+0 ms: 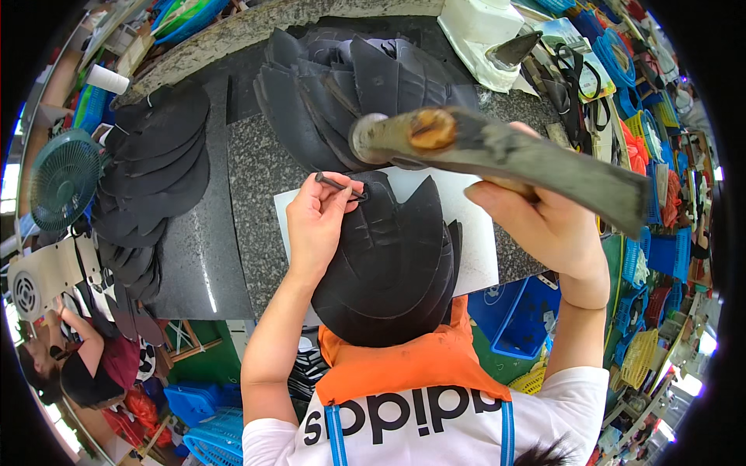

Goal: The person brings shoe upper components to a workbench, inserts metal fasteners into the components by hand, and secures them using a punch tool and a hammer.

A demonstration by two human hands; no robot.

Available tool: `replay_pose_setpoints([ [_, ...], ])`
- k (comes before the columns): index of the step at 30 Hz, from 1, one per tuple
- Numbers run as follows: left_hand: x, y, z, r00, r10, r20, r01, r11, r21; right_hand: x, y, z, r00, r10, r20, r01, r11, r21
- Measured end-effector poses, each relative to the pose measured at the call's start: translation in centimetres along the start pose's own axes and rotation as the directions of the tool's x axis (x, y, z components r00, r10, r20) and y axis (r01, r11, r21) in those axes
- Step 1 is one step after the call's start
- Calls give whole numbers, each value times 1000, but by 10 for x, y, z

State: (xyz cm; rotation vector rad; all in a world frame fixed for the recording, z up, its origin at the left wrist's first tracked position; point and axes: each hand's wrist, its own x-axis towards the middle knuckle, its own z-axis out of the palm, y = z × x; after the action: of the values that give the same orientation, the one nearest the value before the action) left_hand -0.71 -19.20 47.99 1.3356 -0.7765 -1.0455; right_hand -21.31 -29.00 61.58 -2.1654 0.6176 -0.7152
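My left hand [317,225] pinches a thin dark metal punch [332,183], its end at the upper left corner of a stack of black curved sheet pieces [377,268]. These pieces, which look like leather or foam uppers, overhang the near table edge towards my orange apron. In my right hand [556,225] is a hammer [528,155] with a worn handle, held up above the stack. Its blunt end is left of my right hand, past the punch. A white board [482,241] lies under the black pieces.
Beyond the board, a heap of black pieces [365,93] stands on the speckled stone worktop [252,194]. More black pieces [171,147] fan out at the left, near a green fan [64,179]. A white container [486,31] is at the back right; a blue bin [513,322] sits below right. Another person [78,357] works at left.
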Motion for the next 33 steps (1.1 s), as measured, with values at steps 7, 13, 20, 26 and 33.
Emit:
replay_pose_setpoints([
  [7,-9,1,1,964,246,100,-261,809,526,9,6,14,921,101,377,110,859,-500],
  [13,-2,-7,-4,990,106,-90,-114,990,-84,-10,22,5,971,116,208,-32,930,-367],
  [20,-3,-6,-4,995,79,-57,-82,996,-45,-7,11,0,952,242,186,-199,954,-222],
  [26,-5,-6,-3,994,104,-24,-103,994,45,5,3,1,999,-46,21,49,989,-140],
  [33,-12,2,2,920,381,87,-359,735,575,4,-5,15,999,-38,16,36,996,76],
])
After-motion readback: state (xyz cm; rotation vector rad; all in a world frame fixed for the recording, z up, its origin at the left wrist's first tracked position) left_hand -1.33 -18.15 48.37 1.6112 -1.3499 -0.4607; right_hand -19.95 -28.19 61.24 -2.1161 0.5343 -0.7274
